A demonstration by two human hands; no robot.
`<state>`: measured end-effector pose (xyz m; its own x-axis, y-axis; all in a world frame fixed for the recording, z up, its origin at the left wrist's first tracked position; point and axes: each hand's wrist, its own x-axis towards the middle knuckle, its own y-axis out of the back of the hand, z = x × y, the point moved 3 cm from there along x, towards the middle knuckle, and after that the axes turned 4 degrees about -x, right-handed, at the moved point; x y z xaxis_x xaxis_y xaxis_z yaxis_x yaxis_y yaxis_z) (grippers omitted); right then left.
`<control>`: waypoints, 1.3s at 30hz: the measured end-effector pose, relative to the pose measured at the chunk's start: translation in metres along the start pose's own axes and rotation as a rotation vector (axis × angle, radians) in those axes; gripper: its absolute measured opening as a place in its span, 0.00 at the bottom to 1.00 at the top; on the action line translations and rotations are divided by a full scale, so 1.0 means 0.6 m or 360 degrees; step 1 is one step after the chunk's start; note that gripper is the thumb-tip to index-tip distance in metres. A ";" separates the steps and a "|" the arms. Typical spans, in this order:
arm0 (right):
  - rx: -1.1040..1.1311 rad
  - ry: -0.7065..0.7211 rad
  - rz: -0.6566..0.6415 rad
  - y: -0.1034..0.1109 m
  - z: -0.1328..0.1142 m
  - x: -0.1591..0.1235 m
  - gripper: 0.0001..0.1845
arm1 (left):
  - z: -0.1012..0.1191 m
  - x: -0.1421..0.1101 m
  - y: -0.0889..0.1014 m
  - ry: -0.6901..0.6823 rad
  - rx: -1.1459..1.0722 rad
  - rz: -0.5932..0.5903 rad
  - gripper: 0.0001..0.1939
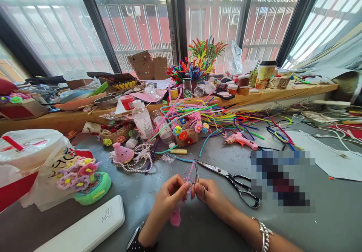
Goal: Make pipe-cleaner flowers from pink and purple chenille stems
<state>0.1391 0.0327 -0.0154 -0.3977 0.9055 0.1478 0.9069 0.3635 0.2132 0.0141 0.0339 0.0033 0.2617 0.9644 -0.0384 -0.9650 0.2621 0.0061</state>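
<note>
My left hand (172,194) pinches a pink fuzzy pipe cleaner (191,169) whose end points up and away from me. Below its fingers hangs a wider pink fuzzy piece (175,217); whether both are one strand is hidden by the hand. Close beside it, my right hand (211,196) has its fingers in the handles of small scissors (197,173), their slim blades upright by the pipe cleaner. Pink and purple fluff lies on the table behind the fingers. Large black-handled scissors (229,174) lie just beyond my right hand.
A white power bank (93,222) and a green base with knitted-looking flowers (92,188) are at left. Behind lie bead strands (141,155), bottles (142,120), a pile of pipe cleaners (220,116) and a pink glue gun (241,140). White paper (325,154) lies right.
</note>
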 end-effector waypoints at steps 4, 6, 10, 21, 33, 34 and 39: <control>-0.0021 0.0071 -0.0023 0.000 -0.005 -0.003 0.34 | -0.001 -0.001 -0.001 0.0010 -0.0004 -0.0019 0.17; -0.0079 0.0094 -0.0054 -0.001 -0.006 -0.003 0.33 | -0.001 -0.002 -0.003 0.0019 0.0009 -0.0052 0.17; -0.0119 0.0103 -0.0039 0.001 -0.007 -0.002 0.33 | -0.003 -0.003 -0.002 0.0039 0.0065 -0.0050 0.17; -0.0158 0.0061 0.0004 0.003 -0.010 -0.004 0.32 | -0.007 -0.003 -0.001 0.0037 0.0101 -0.0067 0.17; -0.0177 -0.0125 0.0203 0.008 0.006 0.002 0.28 | -0.003 -0.004 -0.002 0.0012 0.0087 -0.0054 0.18; -0.0150 -0.0096 0.0181 0.008 0.004 0.001 0.29 | -0.003 -0.003 -0.002 0.0006 0.0094 -0.0056 0.18; -0.0017 0.0044 0.0017 0.001 -0.001 -0.003 0.29 | -0.002 -0.002 -0.003 0.0007 0.0106 -0.0059 0.17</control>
<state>0.1403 0.0312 -0.0147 -0.3918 0.9030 0.1765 0.9096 0.3514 0.2216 0.0154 0.0321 0.0019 0.2973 0.9538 -0.0442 -0.9514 0.2998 0.0711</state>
